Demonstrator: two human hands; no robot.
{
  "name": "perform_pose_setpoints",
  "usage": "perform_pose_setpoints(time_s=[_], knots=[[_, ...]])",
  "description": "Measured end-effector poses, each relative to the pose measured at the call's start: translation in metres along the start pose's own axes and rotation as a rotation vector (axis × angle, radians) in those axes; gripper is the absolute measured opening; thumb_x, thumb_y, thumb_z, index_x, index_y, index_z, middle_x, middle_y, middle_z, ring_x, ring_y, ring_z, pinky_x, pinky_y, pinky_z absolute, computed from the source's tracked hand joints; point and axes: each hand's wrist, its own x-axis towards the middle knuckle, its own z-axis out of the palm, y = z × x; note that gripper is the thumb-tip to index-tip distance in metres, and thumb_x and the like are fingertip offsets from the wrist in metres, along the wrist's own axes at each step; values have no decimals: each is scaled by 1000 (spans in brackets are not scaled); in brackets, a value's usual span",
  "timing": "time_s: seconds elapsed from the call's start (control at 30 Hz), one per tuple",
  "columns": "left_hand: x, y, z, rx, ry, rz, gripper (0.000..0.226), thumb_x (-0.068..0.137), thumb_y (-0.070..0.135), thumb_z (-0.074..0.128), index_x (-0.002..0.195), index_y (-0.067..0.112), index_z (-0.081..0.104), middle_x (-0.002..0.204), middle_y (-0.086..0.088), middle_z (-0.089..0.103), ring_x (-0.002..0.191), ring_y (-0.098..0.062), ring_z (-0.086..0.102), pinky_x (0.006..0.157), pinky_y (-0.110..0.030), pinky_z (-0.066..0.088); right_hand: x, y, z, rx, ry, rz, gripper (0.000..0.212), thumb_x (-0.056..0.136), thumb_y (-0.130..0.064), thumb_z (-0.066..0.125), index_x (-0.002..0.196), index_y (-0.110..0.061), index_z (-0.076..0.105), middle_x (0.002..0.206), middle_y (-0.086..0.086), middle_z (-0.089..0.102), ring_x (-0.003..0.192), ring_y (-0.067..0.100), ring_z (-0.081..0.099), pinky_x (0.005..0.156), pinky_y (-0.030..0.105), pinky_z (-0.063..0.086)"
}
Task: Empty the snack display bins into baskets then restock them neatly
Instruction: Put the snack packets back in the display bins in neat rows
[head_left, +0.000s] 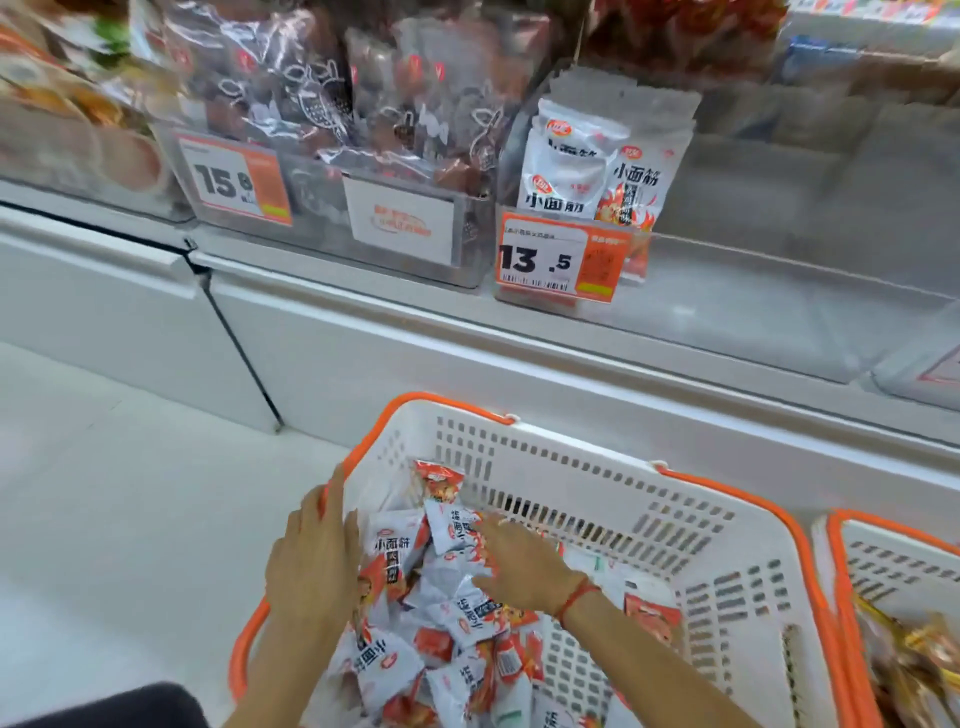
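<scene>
2nd basket (893, 571) cut off R | top shelf packs (291, 67) blurred

Bright, even overhead shop lighting; soft, faint shadows only. Mild glare on clear bin fronts (322, 208). Heavy motion blur across upper shelves (831, 78) and far corners. Wide-angle bending at edges. Sharpest at price tag (561, 260).

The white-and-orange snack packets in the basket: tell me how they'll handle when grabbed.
The snack packets look small and pillow-shaped, so probably light and squashy. Their glossy film suggests they may slip. Heaped loosely in the basket, they will likely shift under the right hand.
</scene>
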Motion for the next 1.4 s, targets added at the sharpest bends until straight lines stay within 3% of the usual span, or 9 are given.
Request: perform_pose_setpoints(time_s=[0.2,0.33,0.43,0.57,0.77,0.97,1.1,1.23,1.4], knots=[[0,3,5,46,40,-33,50,96,16,52,145,12,41,116,-15,57,86,-37,57,55,-40,46,67,-5,21,-55,-93,-49,124,69,-37,85,155,-13,-2,161,14,9,146,33,16,118,45,19],[-2,3,7,65,53,-31,49,96,18,52,144,11,42,115,-16,57,84,-37,57,55,-41,46,71,7,54,-216,-91,-47,95,81,-51,68,154,-23,15,154,8,32,140,31,30,114,53,19],[-1,3,9,81,71,-29,50,96,19,53,143,9,42,115,-16,57,86,-37,58,58,-42,47,33,25,57,-314,2,-94,57,89,-21,58,143,-26,41,123,7,61,118,30,50,106,42,29],[-4,5,8,95,78,-5,51,94,16,55,143,6,42,115,-19,57,90,-38,57,64,-45,47,-26,66,51,-378,-86,-144,68,82,7,54,140,-27,48,135,7,55,128,27,44,113,41,24],[0,21,5,68,88,38,62,83,11,63,141,3,42,144,-19,44,134,-37,38,115,-48,13,-77,70,11,122,161,18,52,87,-12,68,133,-33,55,125,-4,58,113,17,52,80,21,38],[-20,122,-12,-538,-595,319,43,98,9,50,137,27,50,141,4,50,124,-17,52,99,-32,45,-110,53,-57,980,305,357,74,64,-57,82,122,-18,58,125,0,61,108,17,60,82,27,49],[-25,161,-22,-857,-910,353,73,97,8,55,153,34,15,147,16,38,125,-2,45,92,-11,42,-128,38,-92,1305,360,313,49,74,-37,79,113,-10,68,106,6,74,100,22,69,83,33,56],[-23,176,-29,-1035,-971,338,73,92,4,62,142,38,21,128,23,47,96,23,55,75,-7,47,-140,29,-116,1470,287,293,46,85,-33,71,118,-3,63,105,14,73,97,27,71,86,40,57],[-21,181,-26,-1056,-754,232,55,86,14,72,131,34,46,122,8,63,95,3,65,84,-30,57,-148,26,-132,1496,226,265,42,86,-34,64,114,-2,63,106,14,72,98,25,70,86,38,56]])
